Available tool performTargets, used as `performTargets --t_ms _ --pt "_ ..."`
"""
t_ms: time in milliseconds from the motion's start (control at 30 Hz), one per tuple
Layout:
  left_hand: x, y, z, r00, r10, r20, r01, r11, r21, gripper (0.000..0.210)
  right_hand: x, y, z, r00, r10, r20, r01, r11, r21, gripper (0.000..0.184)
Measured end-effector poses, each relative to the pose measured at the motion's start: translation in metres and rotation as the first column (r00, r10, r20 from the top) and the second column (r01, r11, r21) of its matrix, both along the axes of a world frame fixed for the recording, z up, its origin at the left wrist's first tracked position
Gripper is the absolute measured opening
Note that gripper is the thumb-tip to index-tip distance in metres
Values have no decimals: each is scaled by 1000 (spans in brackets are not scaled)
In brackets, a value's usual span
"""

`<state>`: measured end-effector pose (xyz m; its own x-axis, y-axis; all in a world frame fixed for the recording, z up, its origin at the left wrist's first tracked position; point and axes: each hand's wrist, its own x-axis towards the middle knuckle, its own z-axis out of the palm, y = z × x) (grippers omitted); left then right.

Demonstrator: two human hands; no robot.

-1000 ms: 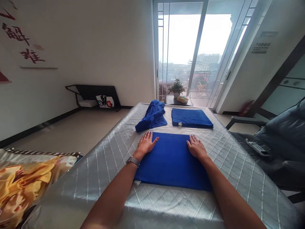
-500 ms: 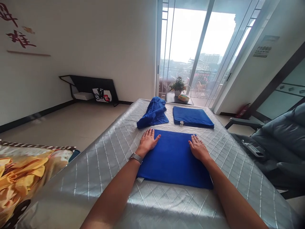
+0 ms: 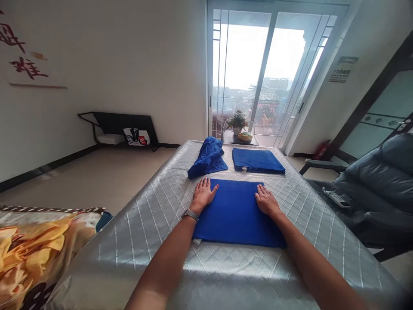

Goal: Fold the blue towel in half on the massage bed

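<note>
A blue cloth [image 3: 237, 215], folded into a flat rectangle, lies in front of me on a silver quilted cover [image 3: 155, 215]. My left hand [image 3: 204, 193] rests flat on its far left corner, fingers stretched out. On the far right corner lies my right hand [image 3: 266, 199], palm down and open. Beyond the left hand is a crumpled blue cloth [image 3: 209, 158]. To its right sits a flat stack of folded blue cloth [image 3: 258, 160] with a white tag at the near edge. Another white tag [image 3: 196, 242] pokes out under the near left corner of the folded cloth.
Yellow and patterned fabric [image 3: 35, 249] is heaped at the lower left. A dark padded armchair [image 3: 377, 181] stands to the right with a white device [image 3: 337, 198] on it. Past the far edge are a potted plant [image 3: 238, 122] on a chair and a sliding glass door [image 3: 245, 64].
The view has tilted slightly upward and shifted. Both hands stay flat on the folded cloth, with little visible movement over it.
</note>
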<state>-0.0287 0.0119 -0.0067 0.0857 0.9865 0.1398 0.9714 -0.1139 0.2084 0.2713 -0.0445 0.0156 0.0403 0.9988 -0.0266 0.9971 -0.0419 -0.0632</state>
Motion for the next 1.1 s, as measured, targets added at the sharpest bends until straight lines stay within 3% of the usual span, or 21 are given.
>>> performTargets --t_ms 133,333,467,567,700,833,900,967,1100 --pt "1 -1 3 1000 -6 -19 5 1000 -3 82 -3 -17 3 999 33 38 -33 999 2 63" --pt "1 -3 4 999 13 -36 -12 1000 29 80 -3 -30 -6 1000 -4 -29 4 1000 -15 65" --pt "0 -8 13 997 35 -70 -25 990 142 77 -2 -29 -5 998 3 -59 -4 1000 -25 65" --pt "8 -20 24 996 -55 -70 70 968 242 70 -2 -29 -3 996 11 -88 -14 999 -34 66" --pt "50 -49 33 935 -349 -66 354 909 221 66 -4 -30 -2 991 7 -132 -11 999 -30 66" --pt "117 -72 26 812 -574 -108 584 797 152 71 -3 -31 -4 988 20 -153 -22 1000 -12 66" --pt "146 -72 20 792 -601 -103 609 787 95 72 -2 -32 -5 988 37 -152 -39 999 -10 66" --pt "166 -66 14 813 -576 -78 580 815 23 73 -1 -32 -6 987 42 -157 -45 999 -15 65" --pt "159 -51 7 884 -464 -62 462 886 -48 77 -1 -33 -3 982 22 -188 -26 1000 -18 65"
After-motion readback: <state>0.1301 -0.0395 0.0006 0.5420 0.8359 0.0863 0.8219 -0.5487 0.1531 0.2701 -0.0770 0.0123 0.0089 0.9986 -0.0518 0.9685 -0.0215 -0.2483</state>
